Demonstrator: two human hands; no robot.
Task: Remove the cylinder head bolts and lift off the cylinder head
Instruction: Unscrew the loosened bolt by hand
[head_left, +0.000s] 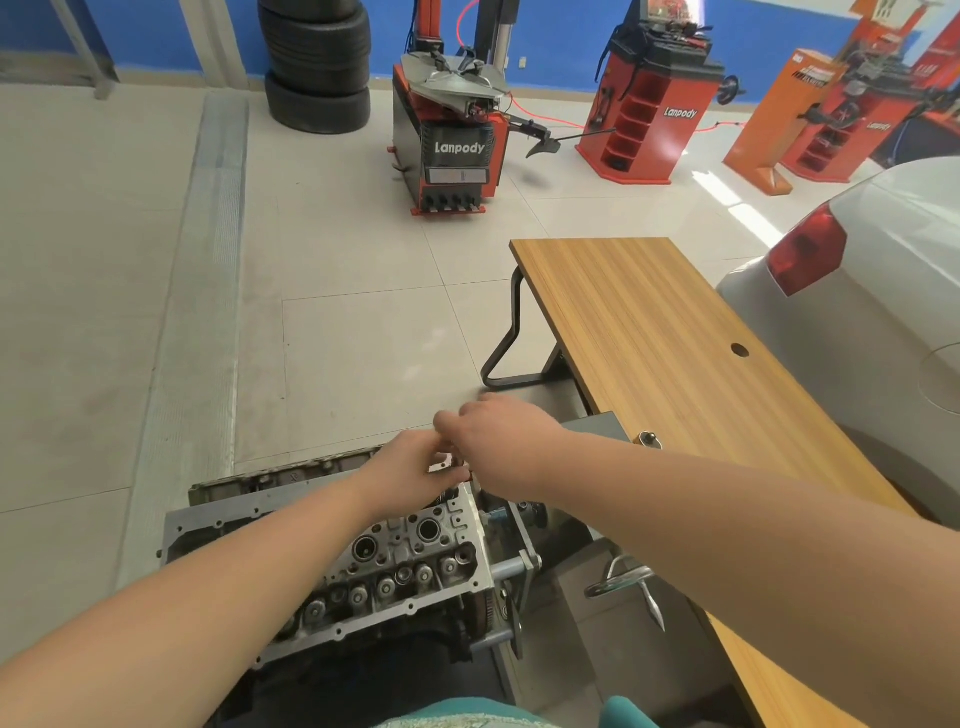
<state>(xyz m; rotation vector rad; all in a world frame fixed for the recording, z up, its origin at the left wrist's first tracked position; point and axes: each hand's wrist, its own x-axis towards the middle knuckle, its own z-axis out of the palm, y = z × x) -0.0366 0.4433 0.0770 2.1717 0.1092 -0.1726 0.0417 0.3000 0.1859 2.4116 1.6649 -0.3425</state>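
Workshop floor (363, 332): pale tiles, a grated metal strip running along the left side. Blue back wall. Against it, a stack of black tyres (317, 62), a red tyre changer (449, 135) lettered "Lanpody", and a red wheel balancer (652, 104) with open shelf compartments down its front; their contents are too small to tell. Further right, an orange stand (779, 119). White car (862, 291), rear corner with red tail lamp, at the right edge.

Wooden table (665, 332): bare top with one round hole near its right edge, dark bent-tube leg at the far end. A small dark knob stands at its near-left edge.

Cylinder head (415, 556): grey cast metal, low centre, mounted on an engine stand (511, 551) whose bracket and shafts lie just to its right. Upper face shows round bores, valve tops and bolt holes along the flange.

Left hand (410, 467): reaches over the far right corner of the cylinder head, fingers curled around a small dark item that is mostly hidden.

Right hand (498, 441): just beside the left, fingertips meeting it over the same corner, fingers bent downward in a pinch; what they grasp cannot be made out. Both forearms cross above the cylinder head.
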